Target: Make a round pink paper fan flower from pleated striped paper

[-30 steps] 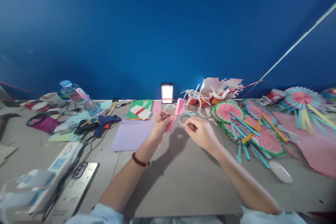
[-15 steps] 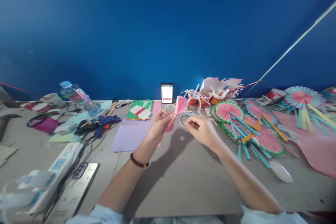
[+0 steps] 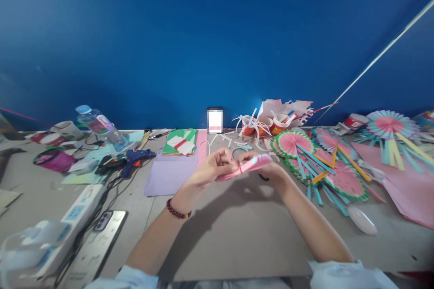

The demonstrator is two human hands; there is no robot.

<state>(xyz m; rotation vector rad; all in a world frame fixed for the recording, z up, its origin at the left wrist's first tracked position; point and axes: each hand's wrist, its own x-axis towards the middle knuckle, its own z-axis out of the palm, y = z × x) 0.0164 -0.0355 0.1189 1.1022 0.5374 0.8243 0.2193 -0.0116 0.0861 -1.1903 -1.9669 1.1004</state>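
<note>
A grey table [image 3: 237, 230] fills the lower frame. At lower left lie a white power strip [image 3: 81, 203] and a phone [image 3: 101, 239], with a blue glue gun [image 3: 135, 158] and a tipped water bottle [image 3: 98, 124] farther back. At centre are a lilac sheet [image 3: 166, 176] and a green paper stack [image 3: 179, 141]. At right are pink-and-green paper fans [image 3: 322, 162], a pink sheet [image 3: 407, 189] and what may be a white spoon [image 3: 362, 221].

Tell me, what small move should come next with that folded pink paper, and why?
Probably spread one end's pleats into a fan. Both the left hand and right hand pinch the pink pleated paper, bound at its middle, its folds closed, while round finished fans lie open nearby.
</note>
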